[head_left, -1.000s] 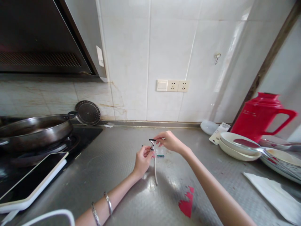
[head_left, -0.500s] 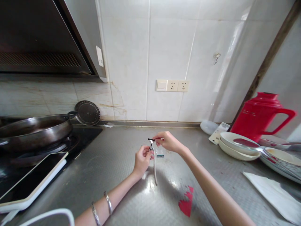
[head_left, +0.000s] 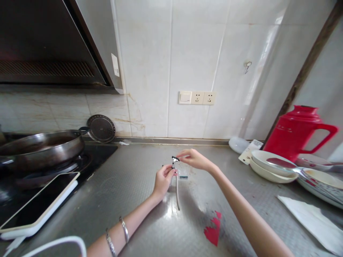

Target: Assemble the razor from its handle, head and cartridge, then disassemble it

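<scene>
— Slight change noted since half a second ago: the dark crosspiece [head_left: 175, 158] of the T-shaped piece [head_left: 174, 161] slopes more steeply toward the right hand [head_left: 197, 160], whose fingers are straighter; the left hand [head_left: 163, 180] has barely shifted

— State of the hands?

— Left thumb and fingers are pinched narrow about the lower stem of the T-shaped piece. The right fingertips meet the near end of the crosspiece; whether they grip or merely press, I cannot tell

— Position of the piece?

— Between the hands, standing just above the left fingertips. A grey strip [head_left: 177, 196] trails below those fingertips; whether it is attached to the piece cannot be verified

— Progress, then?

— Crosspiece and stem appear to be together, so that much I judge done. Whether the joint is secure is too small to confirm. With both hands occupied at the piece, I judge the handling unfinished, its release outstanding

— Items not in hand?

— Two. A teal-and-black strip [head_left: 183, 177] lies on the counter [head_left: 128, 189] just right of the left fingertips, and a red scrap [head_left: 213, 230] lies well below the right hand; neither is touched
</scene>
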Demonstrator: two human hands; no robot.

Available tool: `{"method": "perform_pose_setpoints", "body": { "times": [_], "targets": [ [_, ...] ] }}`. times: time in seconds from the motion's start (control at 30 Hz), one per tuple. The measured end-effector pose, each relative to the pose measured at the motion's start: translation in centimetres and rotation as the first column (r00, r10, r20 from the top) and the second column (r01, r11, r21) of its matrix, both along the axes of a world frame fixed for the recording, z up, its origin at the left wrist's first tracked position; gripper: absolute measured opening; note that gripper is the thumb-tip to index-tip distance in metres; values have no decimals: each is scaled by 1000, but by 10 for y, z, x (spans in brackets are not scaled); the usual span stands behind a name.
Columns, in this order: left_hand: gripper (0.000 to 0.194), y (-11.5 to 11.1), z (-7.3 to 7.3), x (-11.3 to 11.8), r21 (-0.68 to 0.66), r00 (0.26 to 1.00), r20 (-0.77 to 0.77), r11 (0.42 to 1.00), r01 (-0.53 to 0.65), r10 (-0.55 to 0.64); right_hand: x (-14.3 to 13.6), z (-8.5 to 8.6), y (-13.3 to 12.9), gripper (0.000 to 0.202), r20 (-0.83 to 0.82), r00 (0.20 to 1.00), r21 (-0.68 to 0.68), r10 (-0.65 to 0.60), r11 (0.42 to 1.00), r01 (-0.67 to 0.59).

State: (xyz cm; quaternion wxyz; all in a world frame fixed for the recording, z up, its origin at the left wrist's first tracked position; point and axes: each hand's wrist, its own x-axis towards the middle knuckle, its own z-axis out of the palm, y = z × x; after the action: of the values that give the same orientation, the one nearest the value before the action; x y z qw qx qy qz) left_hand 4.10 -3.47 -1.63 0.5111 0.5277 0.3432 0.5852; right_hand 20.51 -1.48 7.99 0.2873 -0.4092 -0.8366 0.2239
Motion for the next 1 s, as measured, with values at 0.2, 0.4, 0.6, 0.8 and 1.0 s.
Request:
{"method": "perform_pose_setpoints", "body": {
  "times": [0.2,0.4,0.6,0.8,1.0],
  "targets": [
    [24,7,-1,-3,-17,1000,8,1000,-5,5,11,4,3,28,-25,997,51,-76,996,78],
    [25,18,7,-11,-70,998,62,997,29,-24,11,2,5,27,0,975,92,-224,970,223],
    [19,22,25,-22,-185,953,250,958,221,-172,-15,-14,-11,33,54,975,-76,-214,973,218],
    [24,17,31,-21,-142,881,327,903,404,-343,-40,-30,-30,31,-31,997,-138,-69,988,64],
    [30,20,27,-23,-179,912,239,908,378,-333,-51,-44,-28,35,-59,978,-183,-200,965,187]
  ]
}}
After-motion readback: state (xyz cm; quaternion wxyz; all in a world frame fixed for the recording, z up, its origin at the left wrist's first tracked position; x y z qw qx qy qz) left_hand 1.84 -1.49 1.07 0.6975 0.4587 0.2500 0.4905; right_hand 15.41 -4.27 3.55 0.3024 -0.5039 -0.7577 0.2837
